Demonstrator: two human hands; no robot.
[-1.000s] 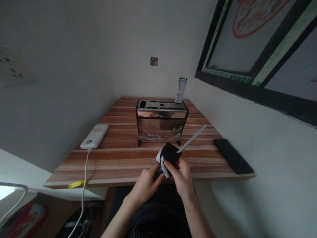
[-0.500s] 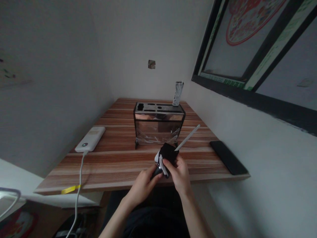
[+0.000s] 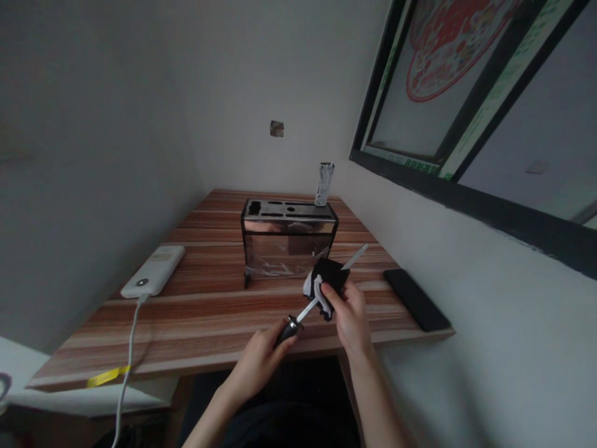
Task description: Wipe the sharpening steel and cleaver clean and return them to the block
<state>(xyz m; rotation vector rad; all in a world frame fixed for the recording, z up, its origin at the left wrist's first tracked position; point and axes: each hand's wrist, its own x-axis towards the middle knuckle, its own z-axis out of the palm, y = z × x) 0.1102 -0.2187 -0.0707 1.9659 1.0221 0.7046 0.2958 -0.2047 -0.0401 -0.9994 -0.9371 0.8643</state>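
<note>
My left hand (image 3: 261, 358) is closed round the dark handle of a thin steel rod (image 3: 305, 310) that looks like a knife sharpener. My right hand (image 3: 351, 311) pinches a black and white cloth (image 3: 325, 280) folded around the rod's shaft. The rod's pale tip (image 3: 355, 256) sticks out beyond the cloth toward the upper right. Both hands hover above the front part of the striped wooden table (image 3: 209, 311), just in front of a shiny metal knife block (image 3: 288, 242) with slots on top.
A white power bank (image 3: 153, 279) with a cable running off the front edge lies on the left. A black phone (image 3: 416, 298) lies near the right wall. A small crinkled packet (image 3: 323, 183) stands behind the block. A yellow tag (image 3: 106, 376) marks the table's front edge.
The cloth has slid up the rod toward the tip, baring the shaft near the handle. My left hand has drawn back toward me. The view has swung slightly right.
</note>
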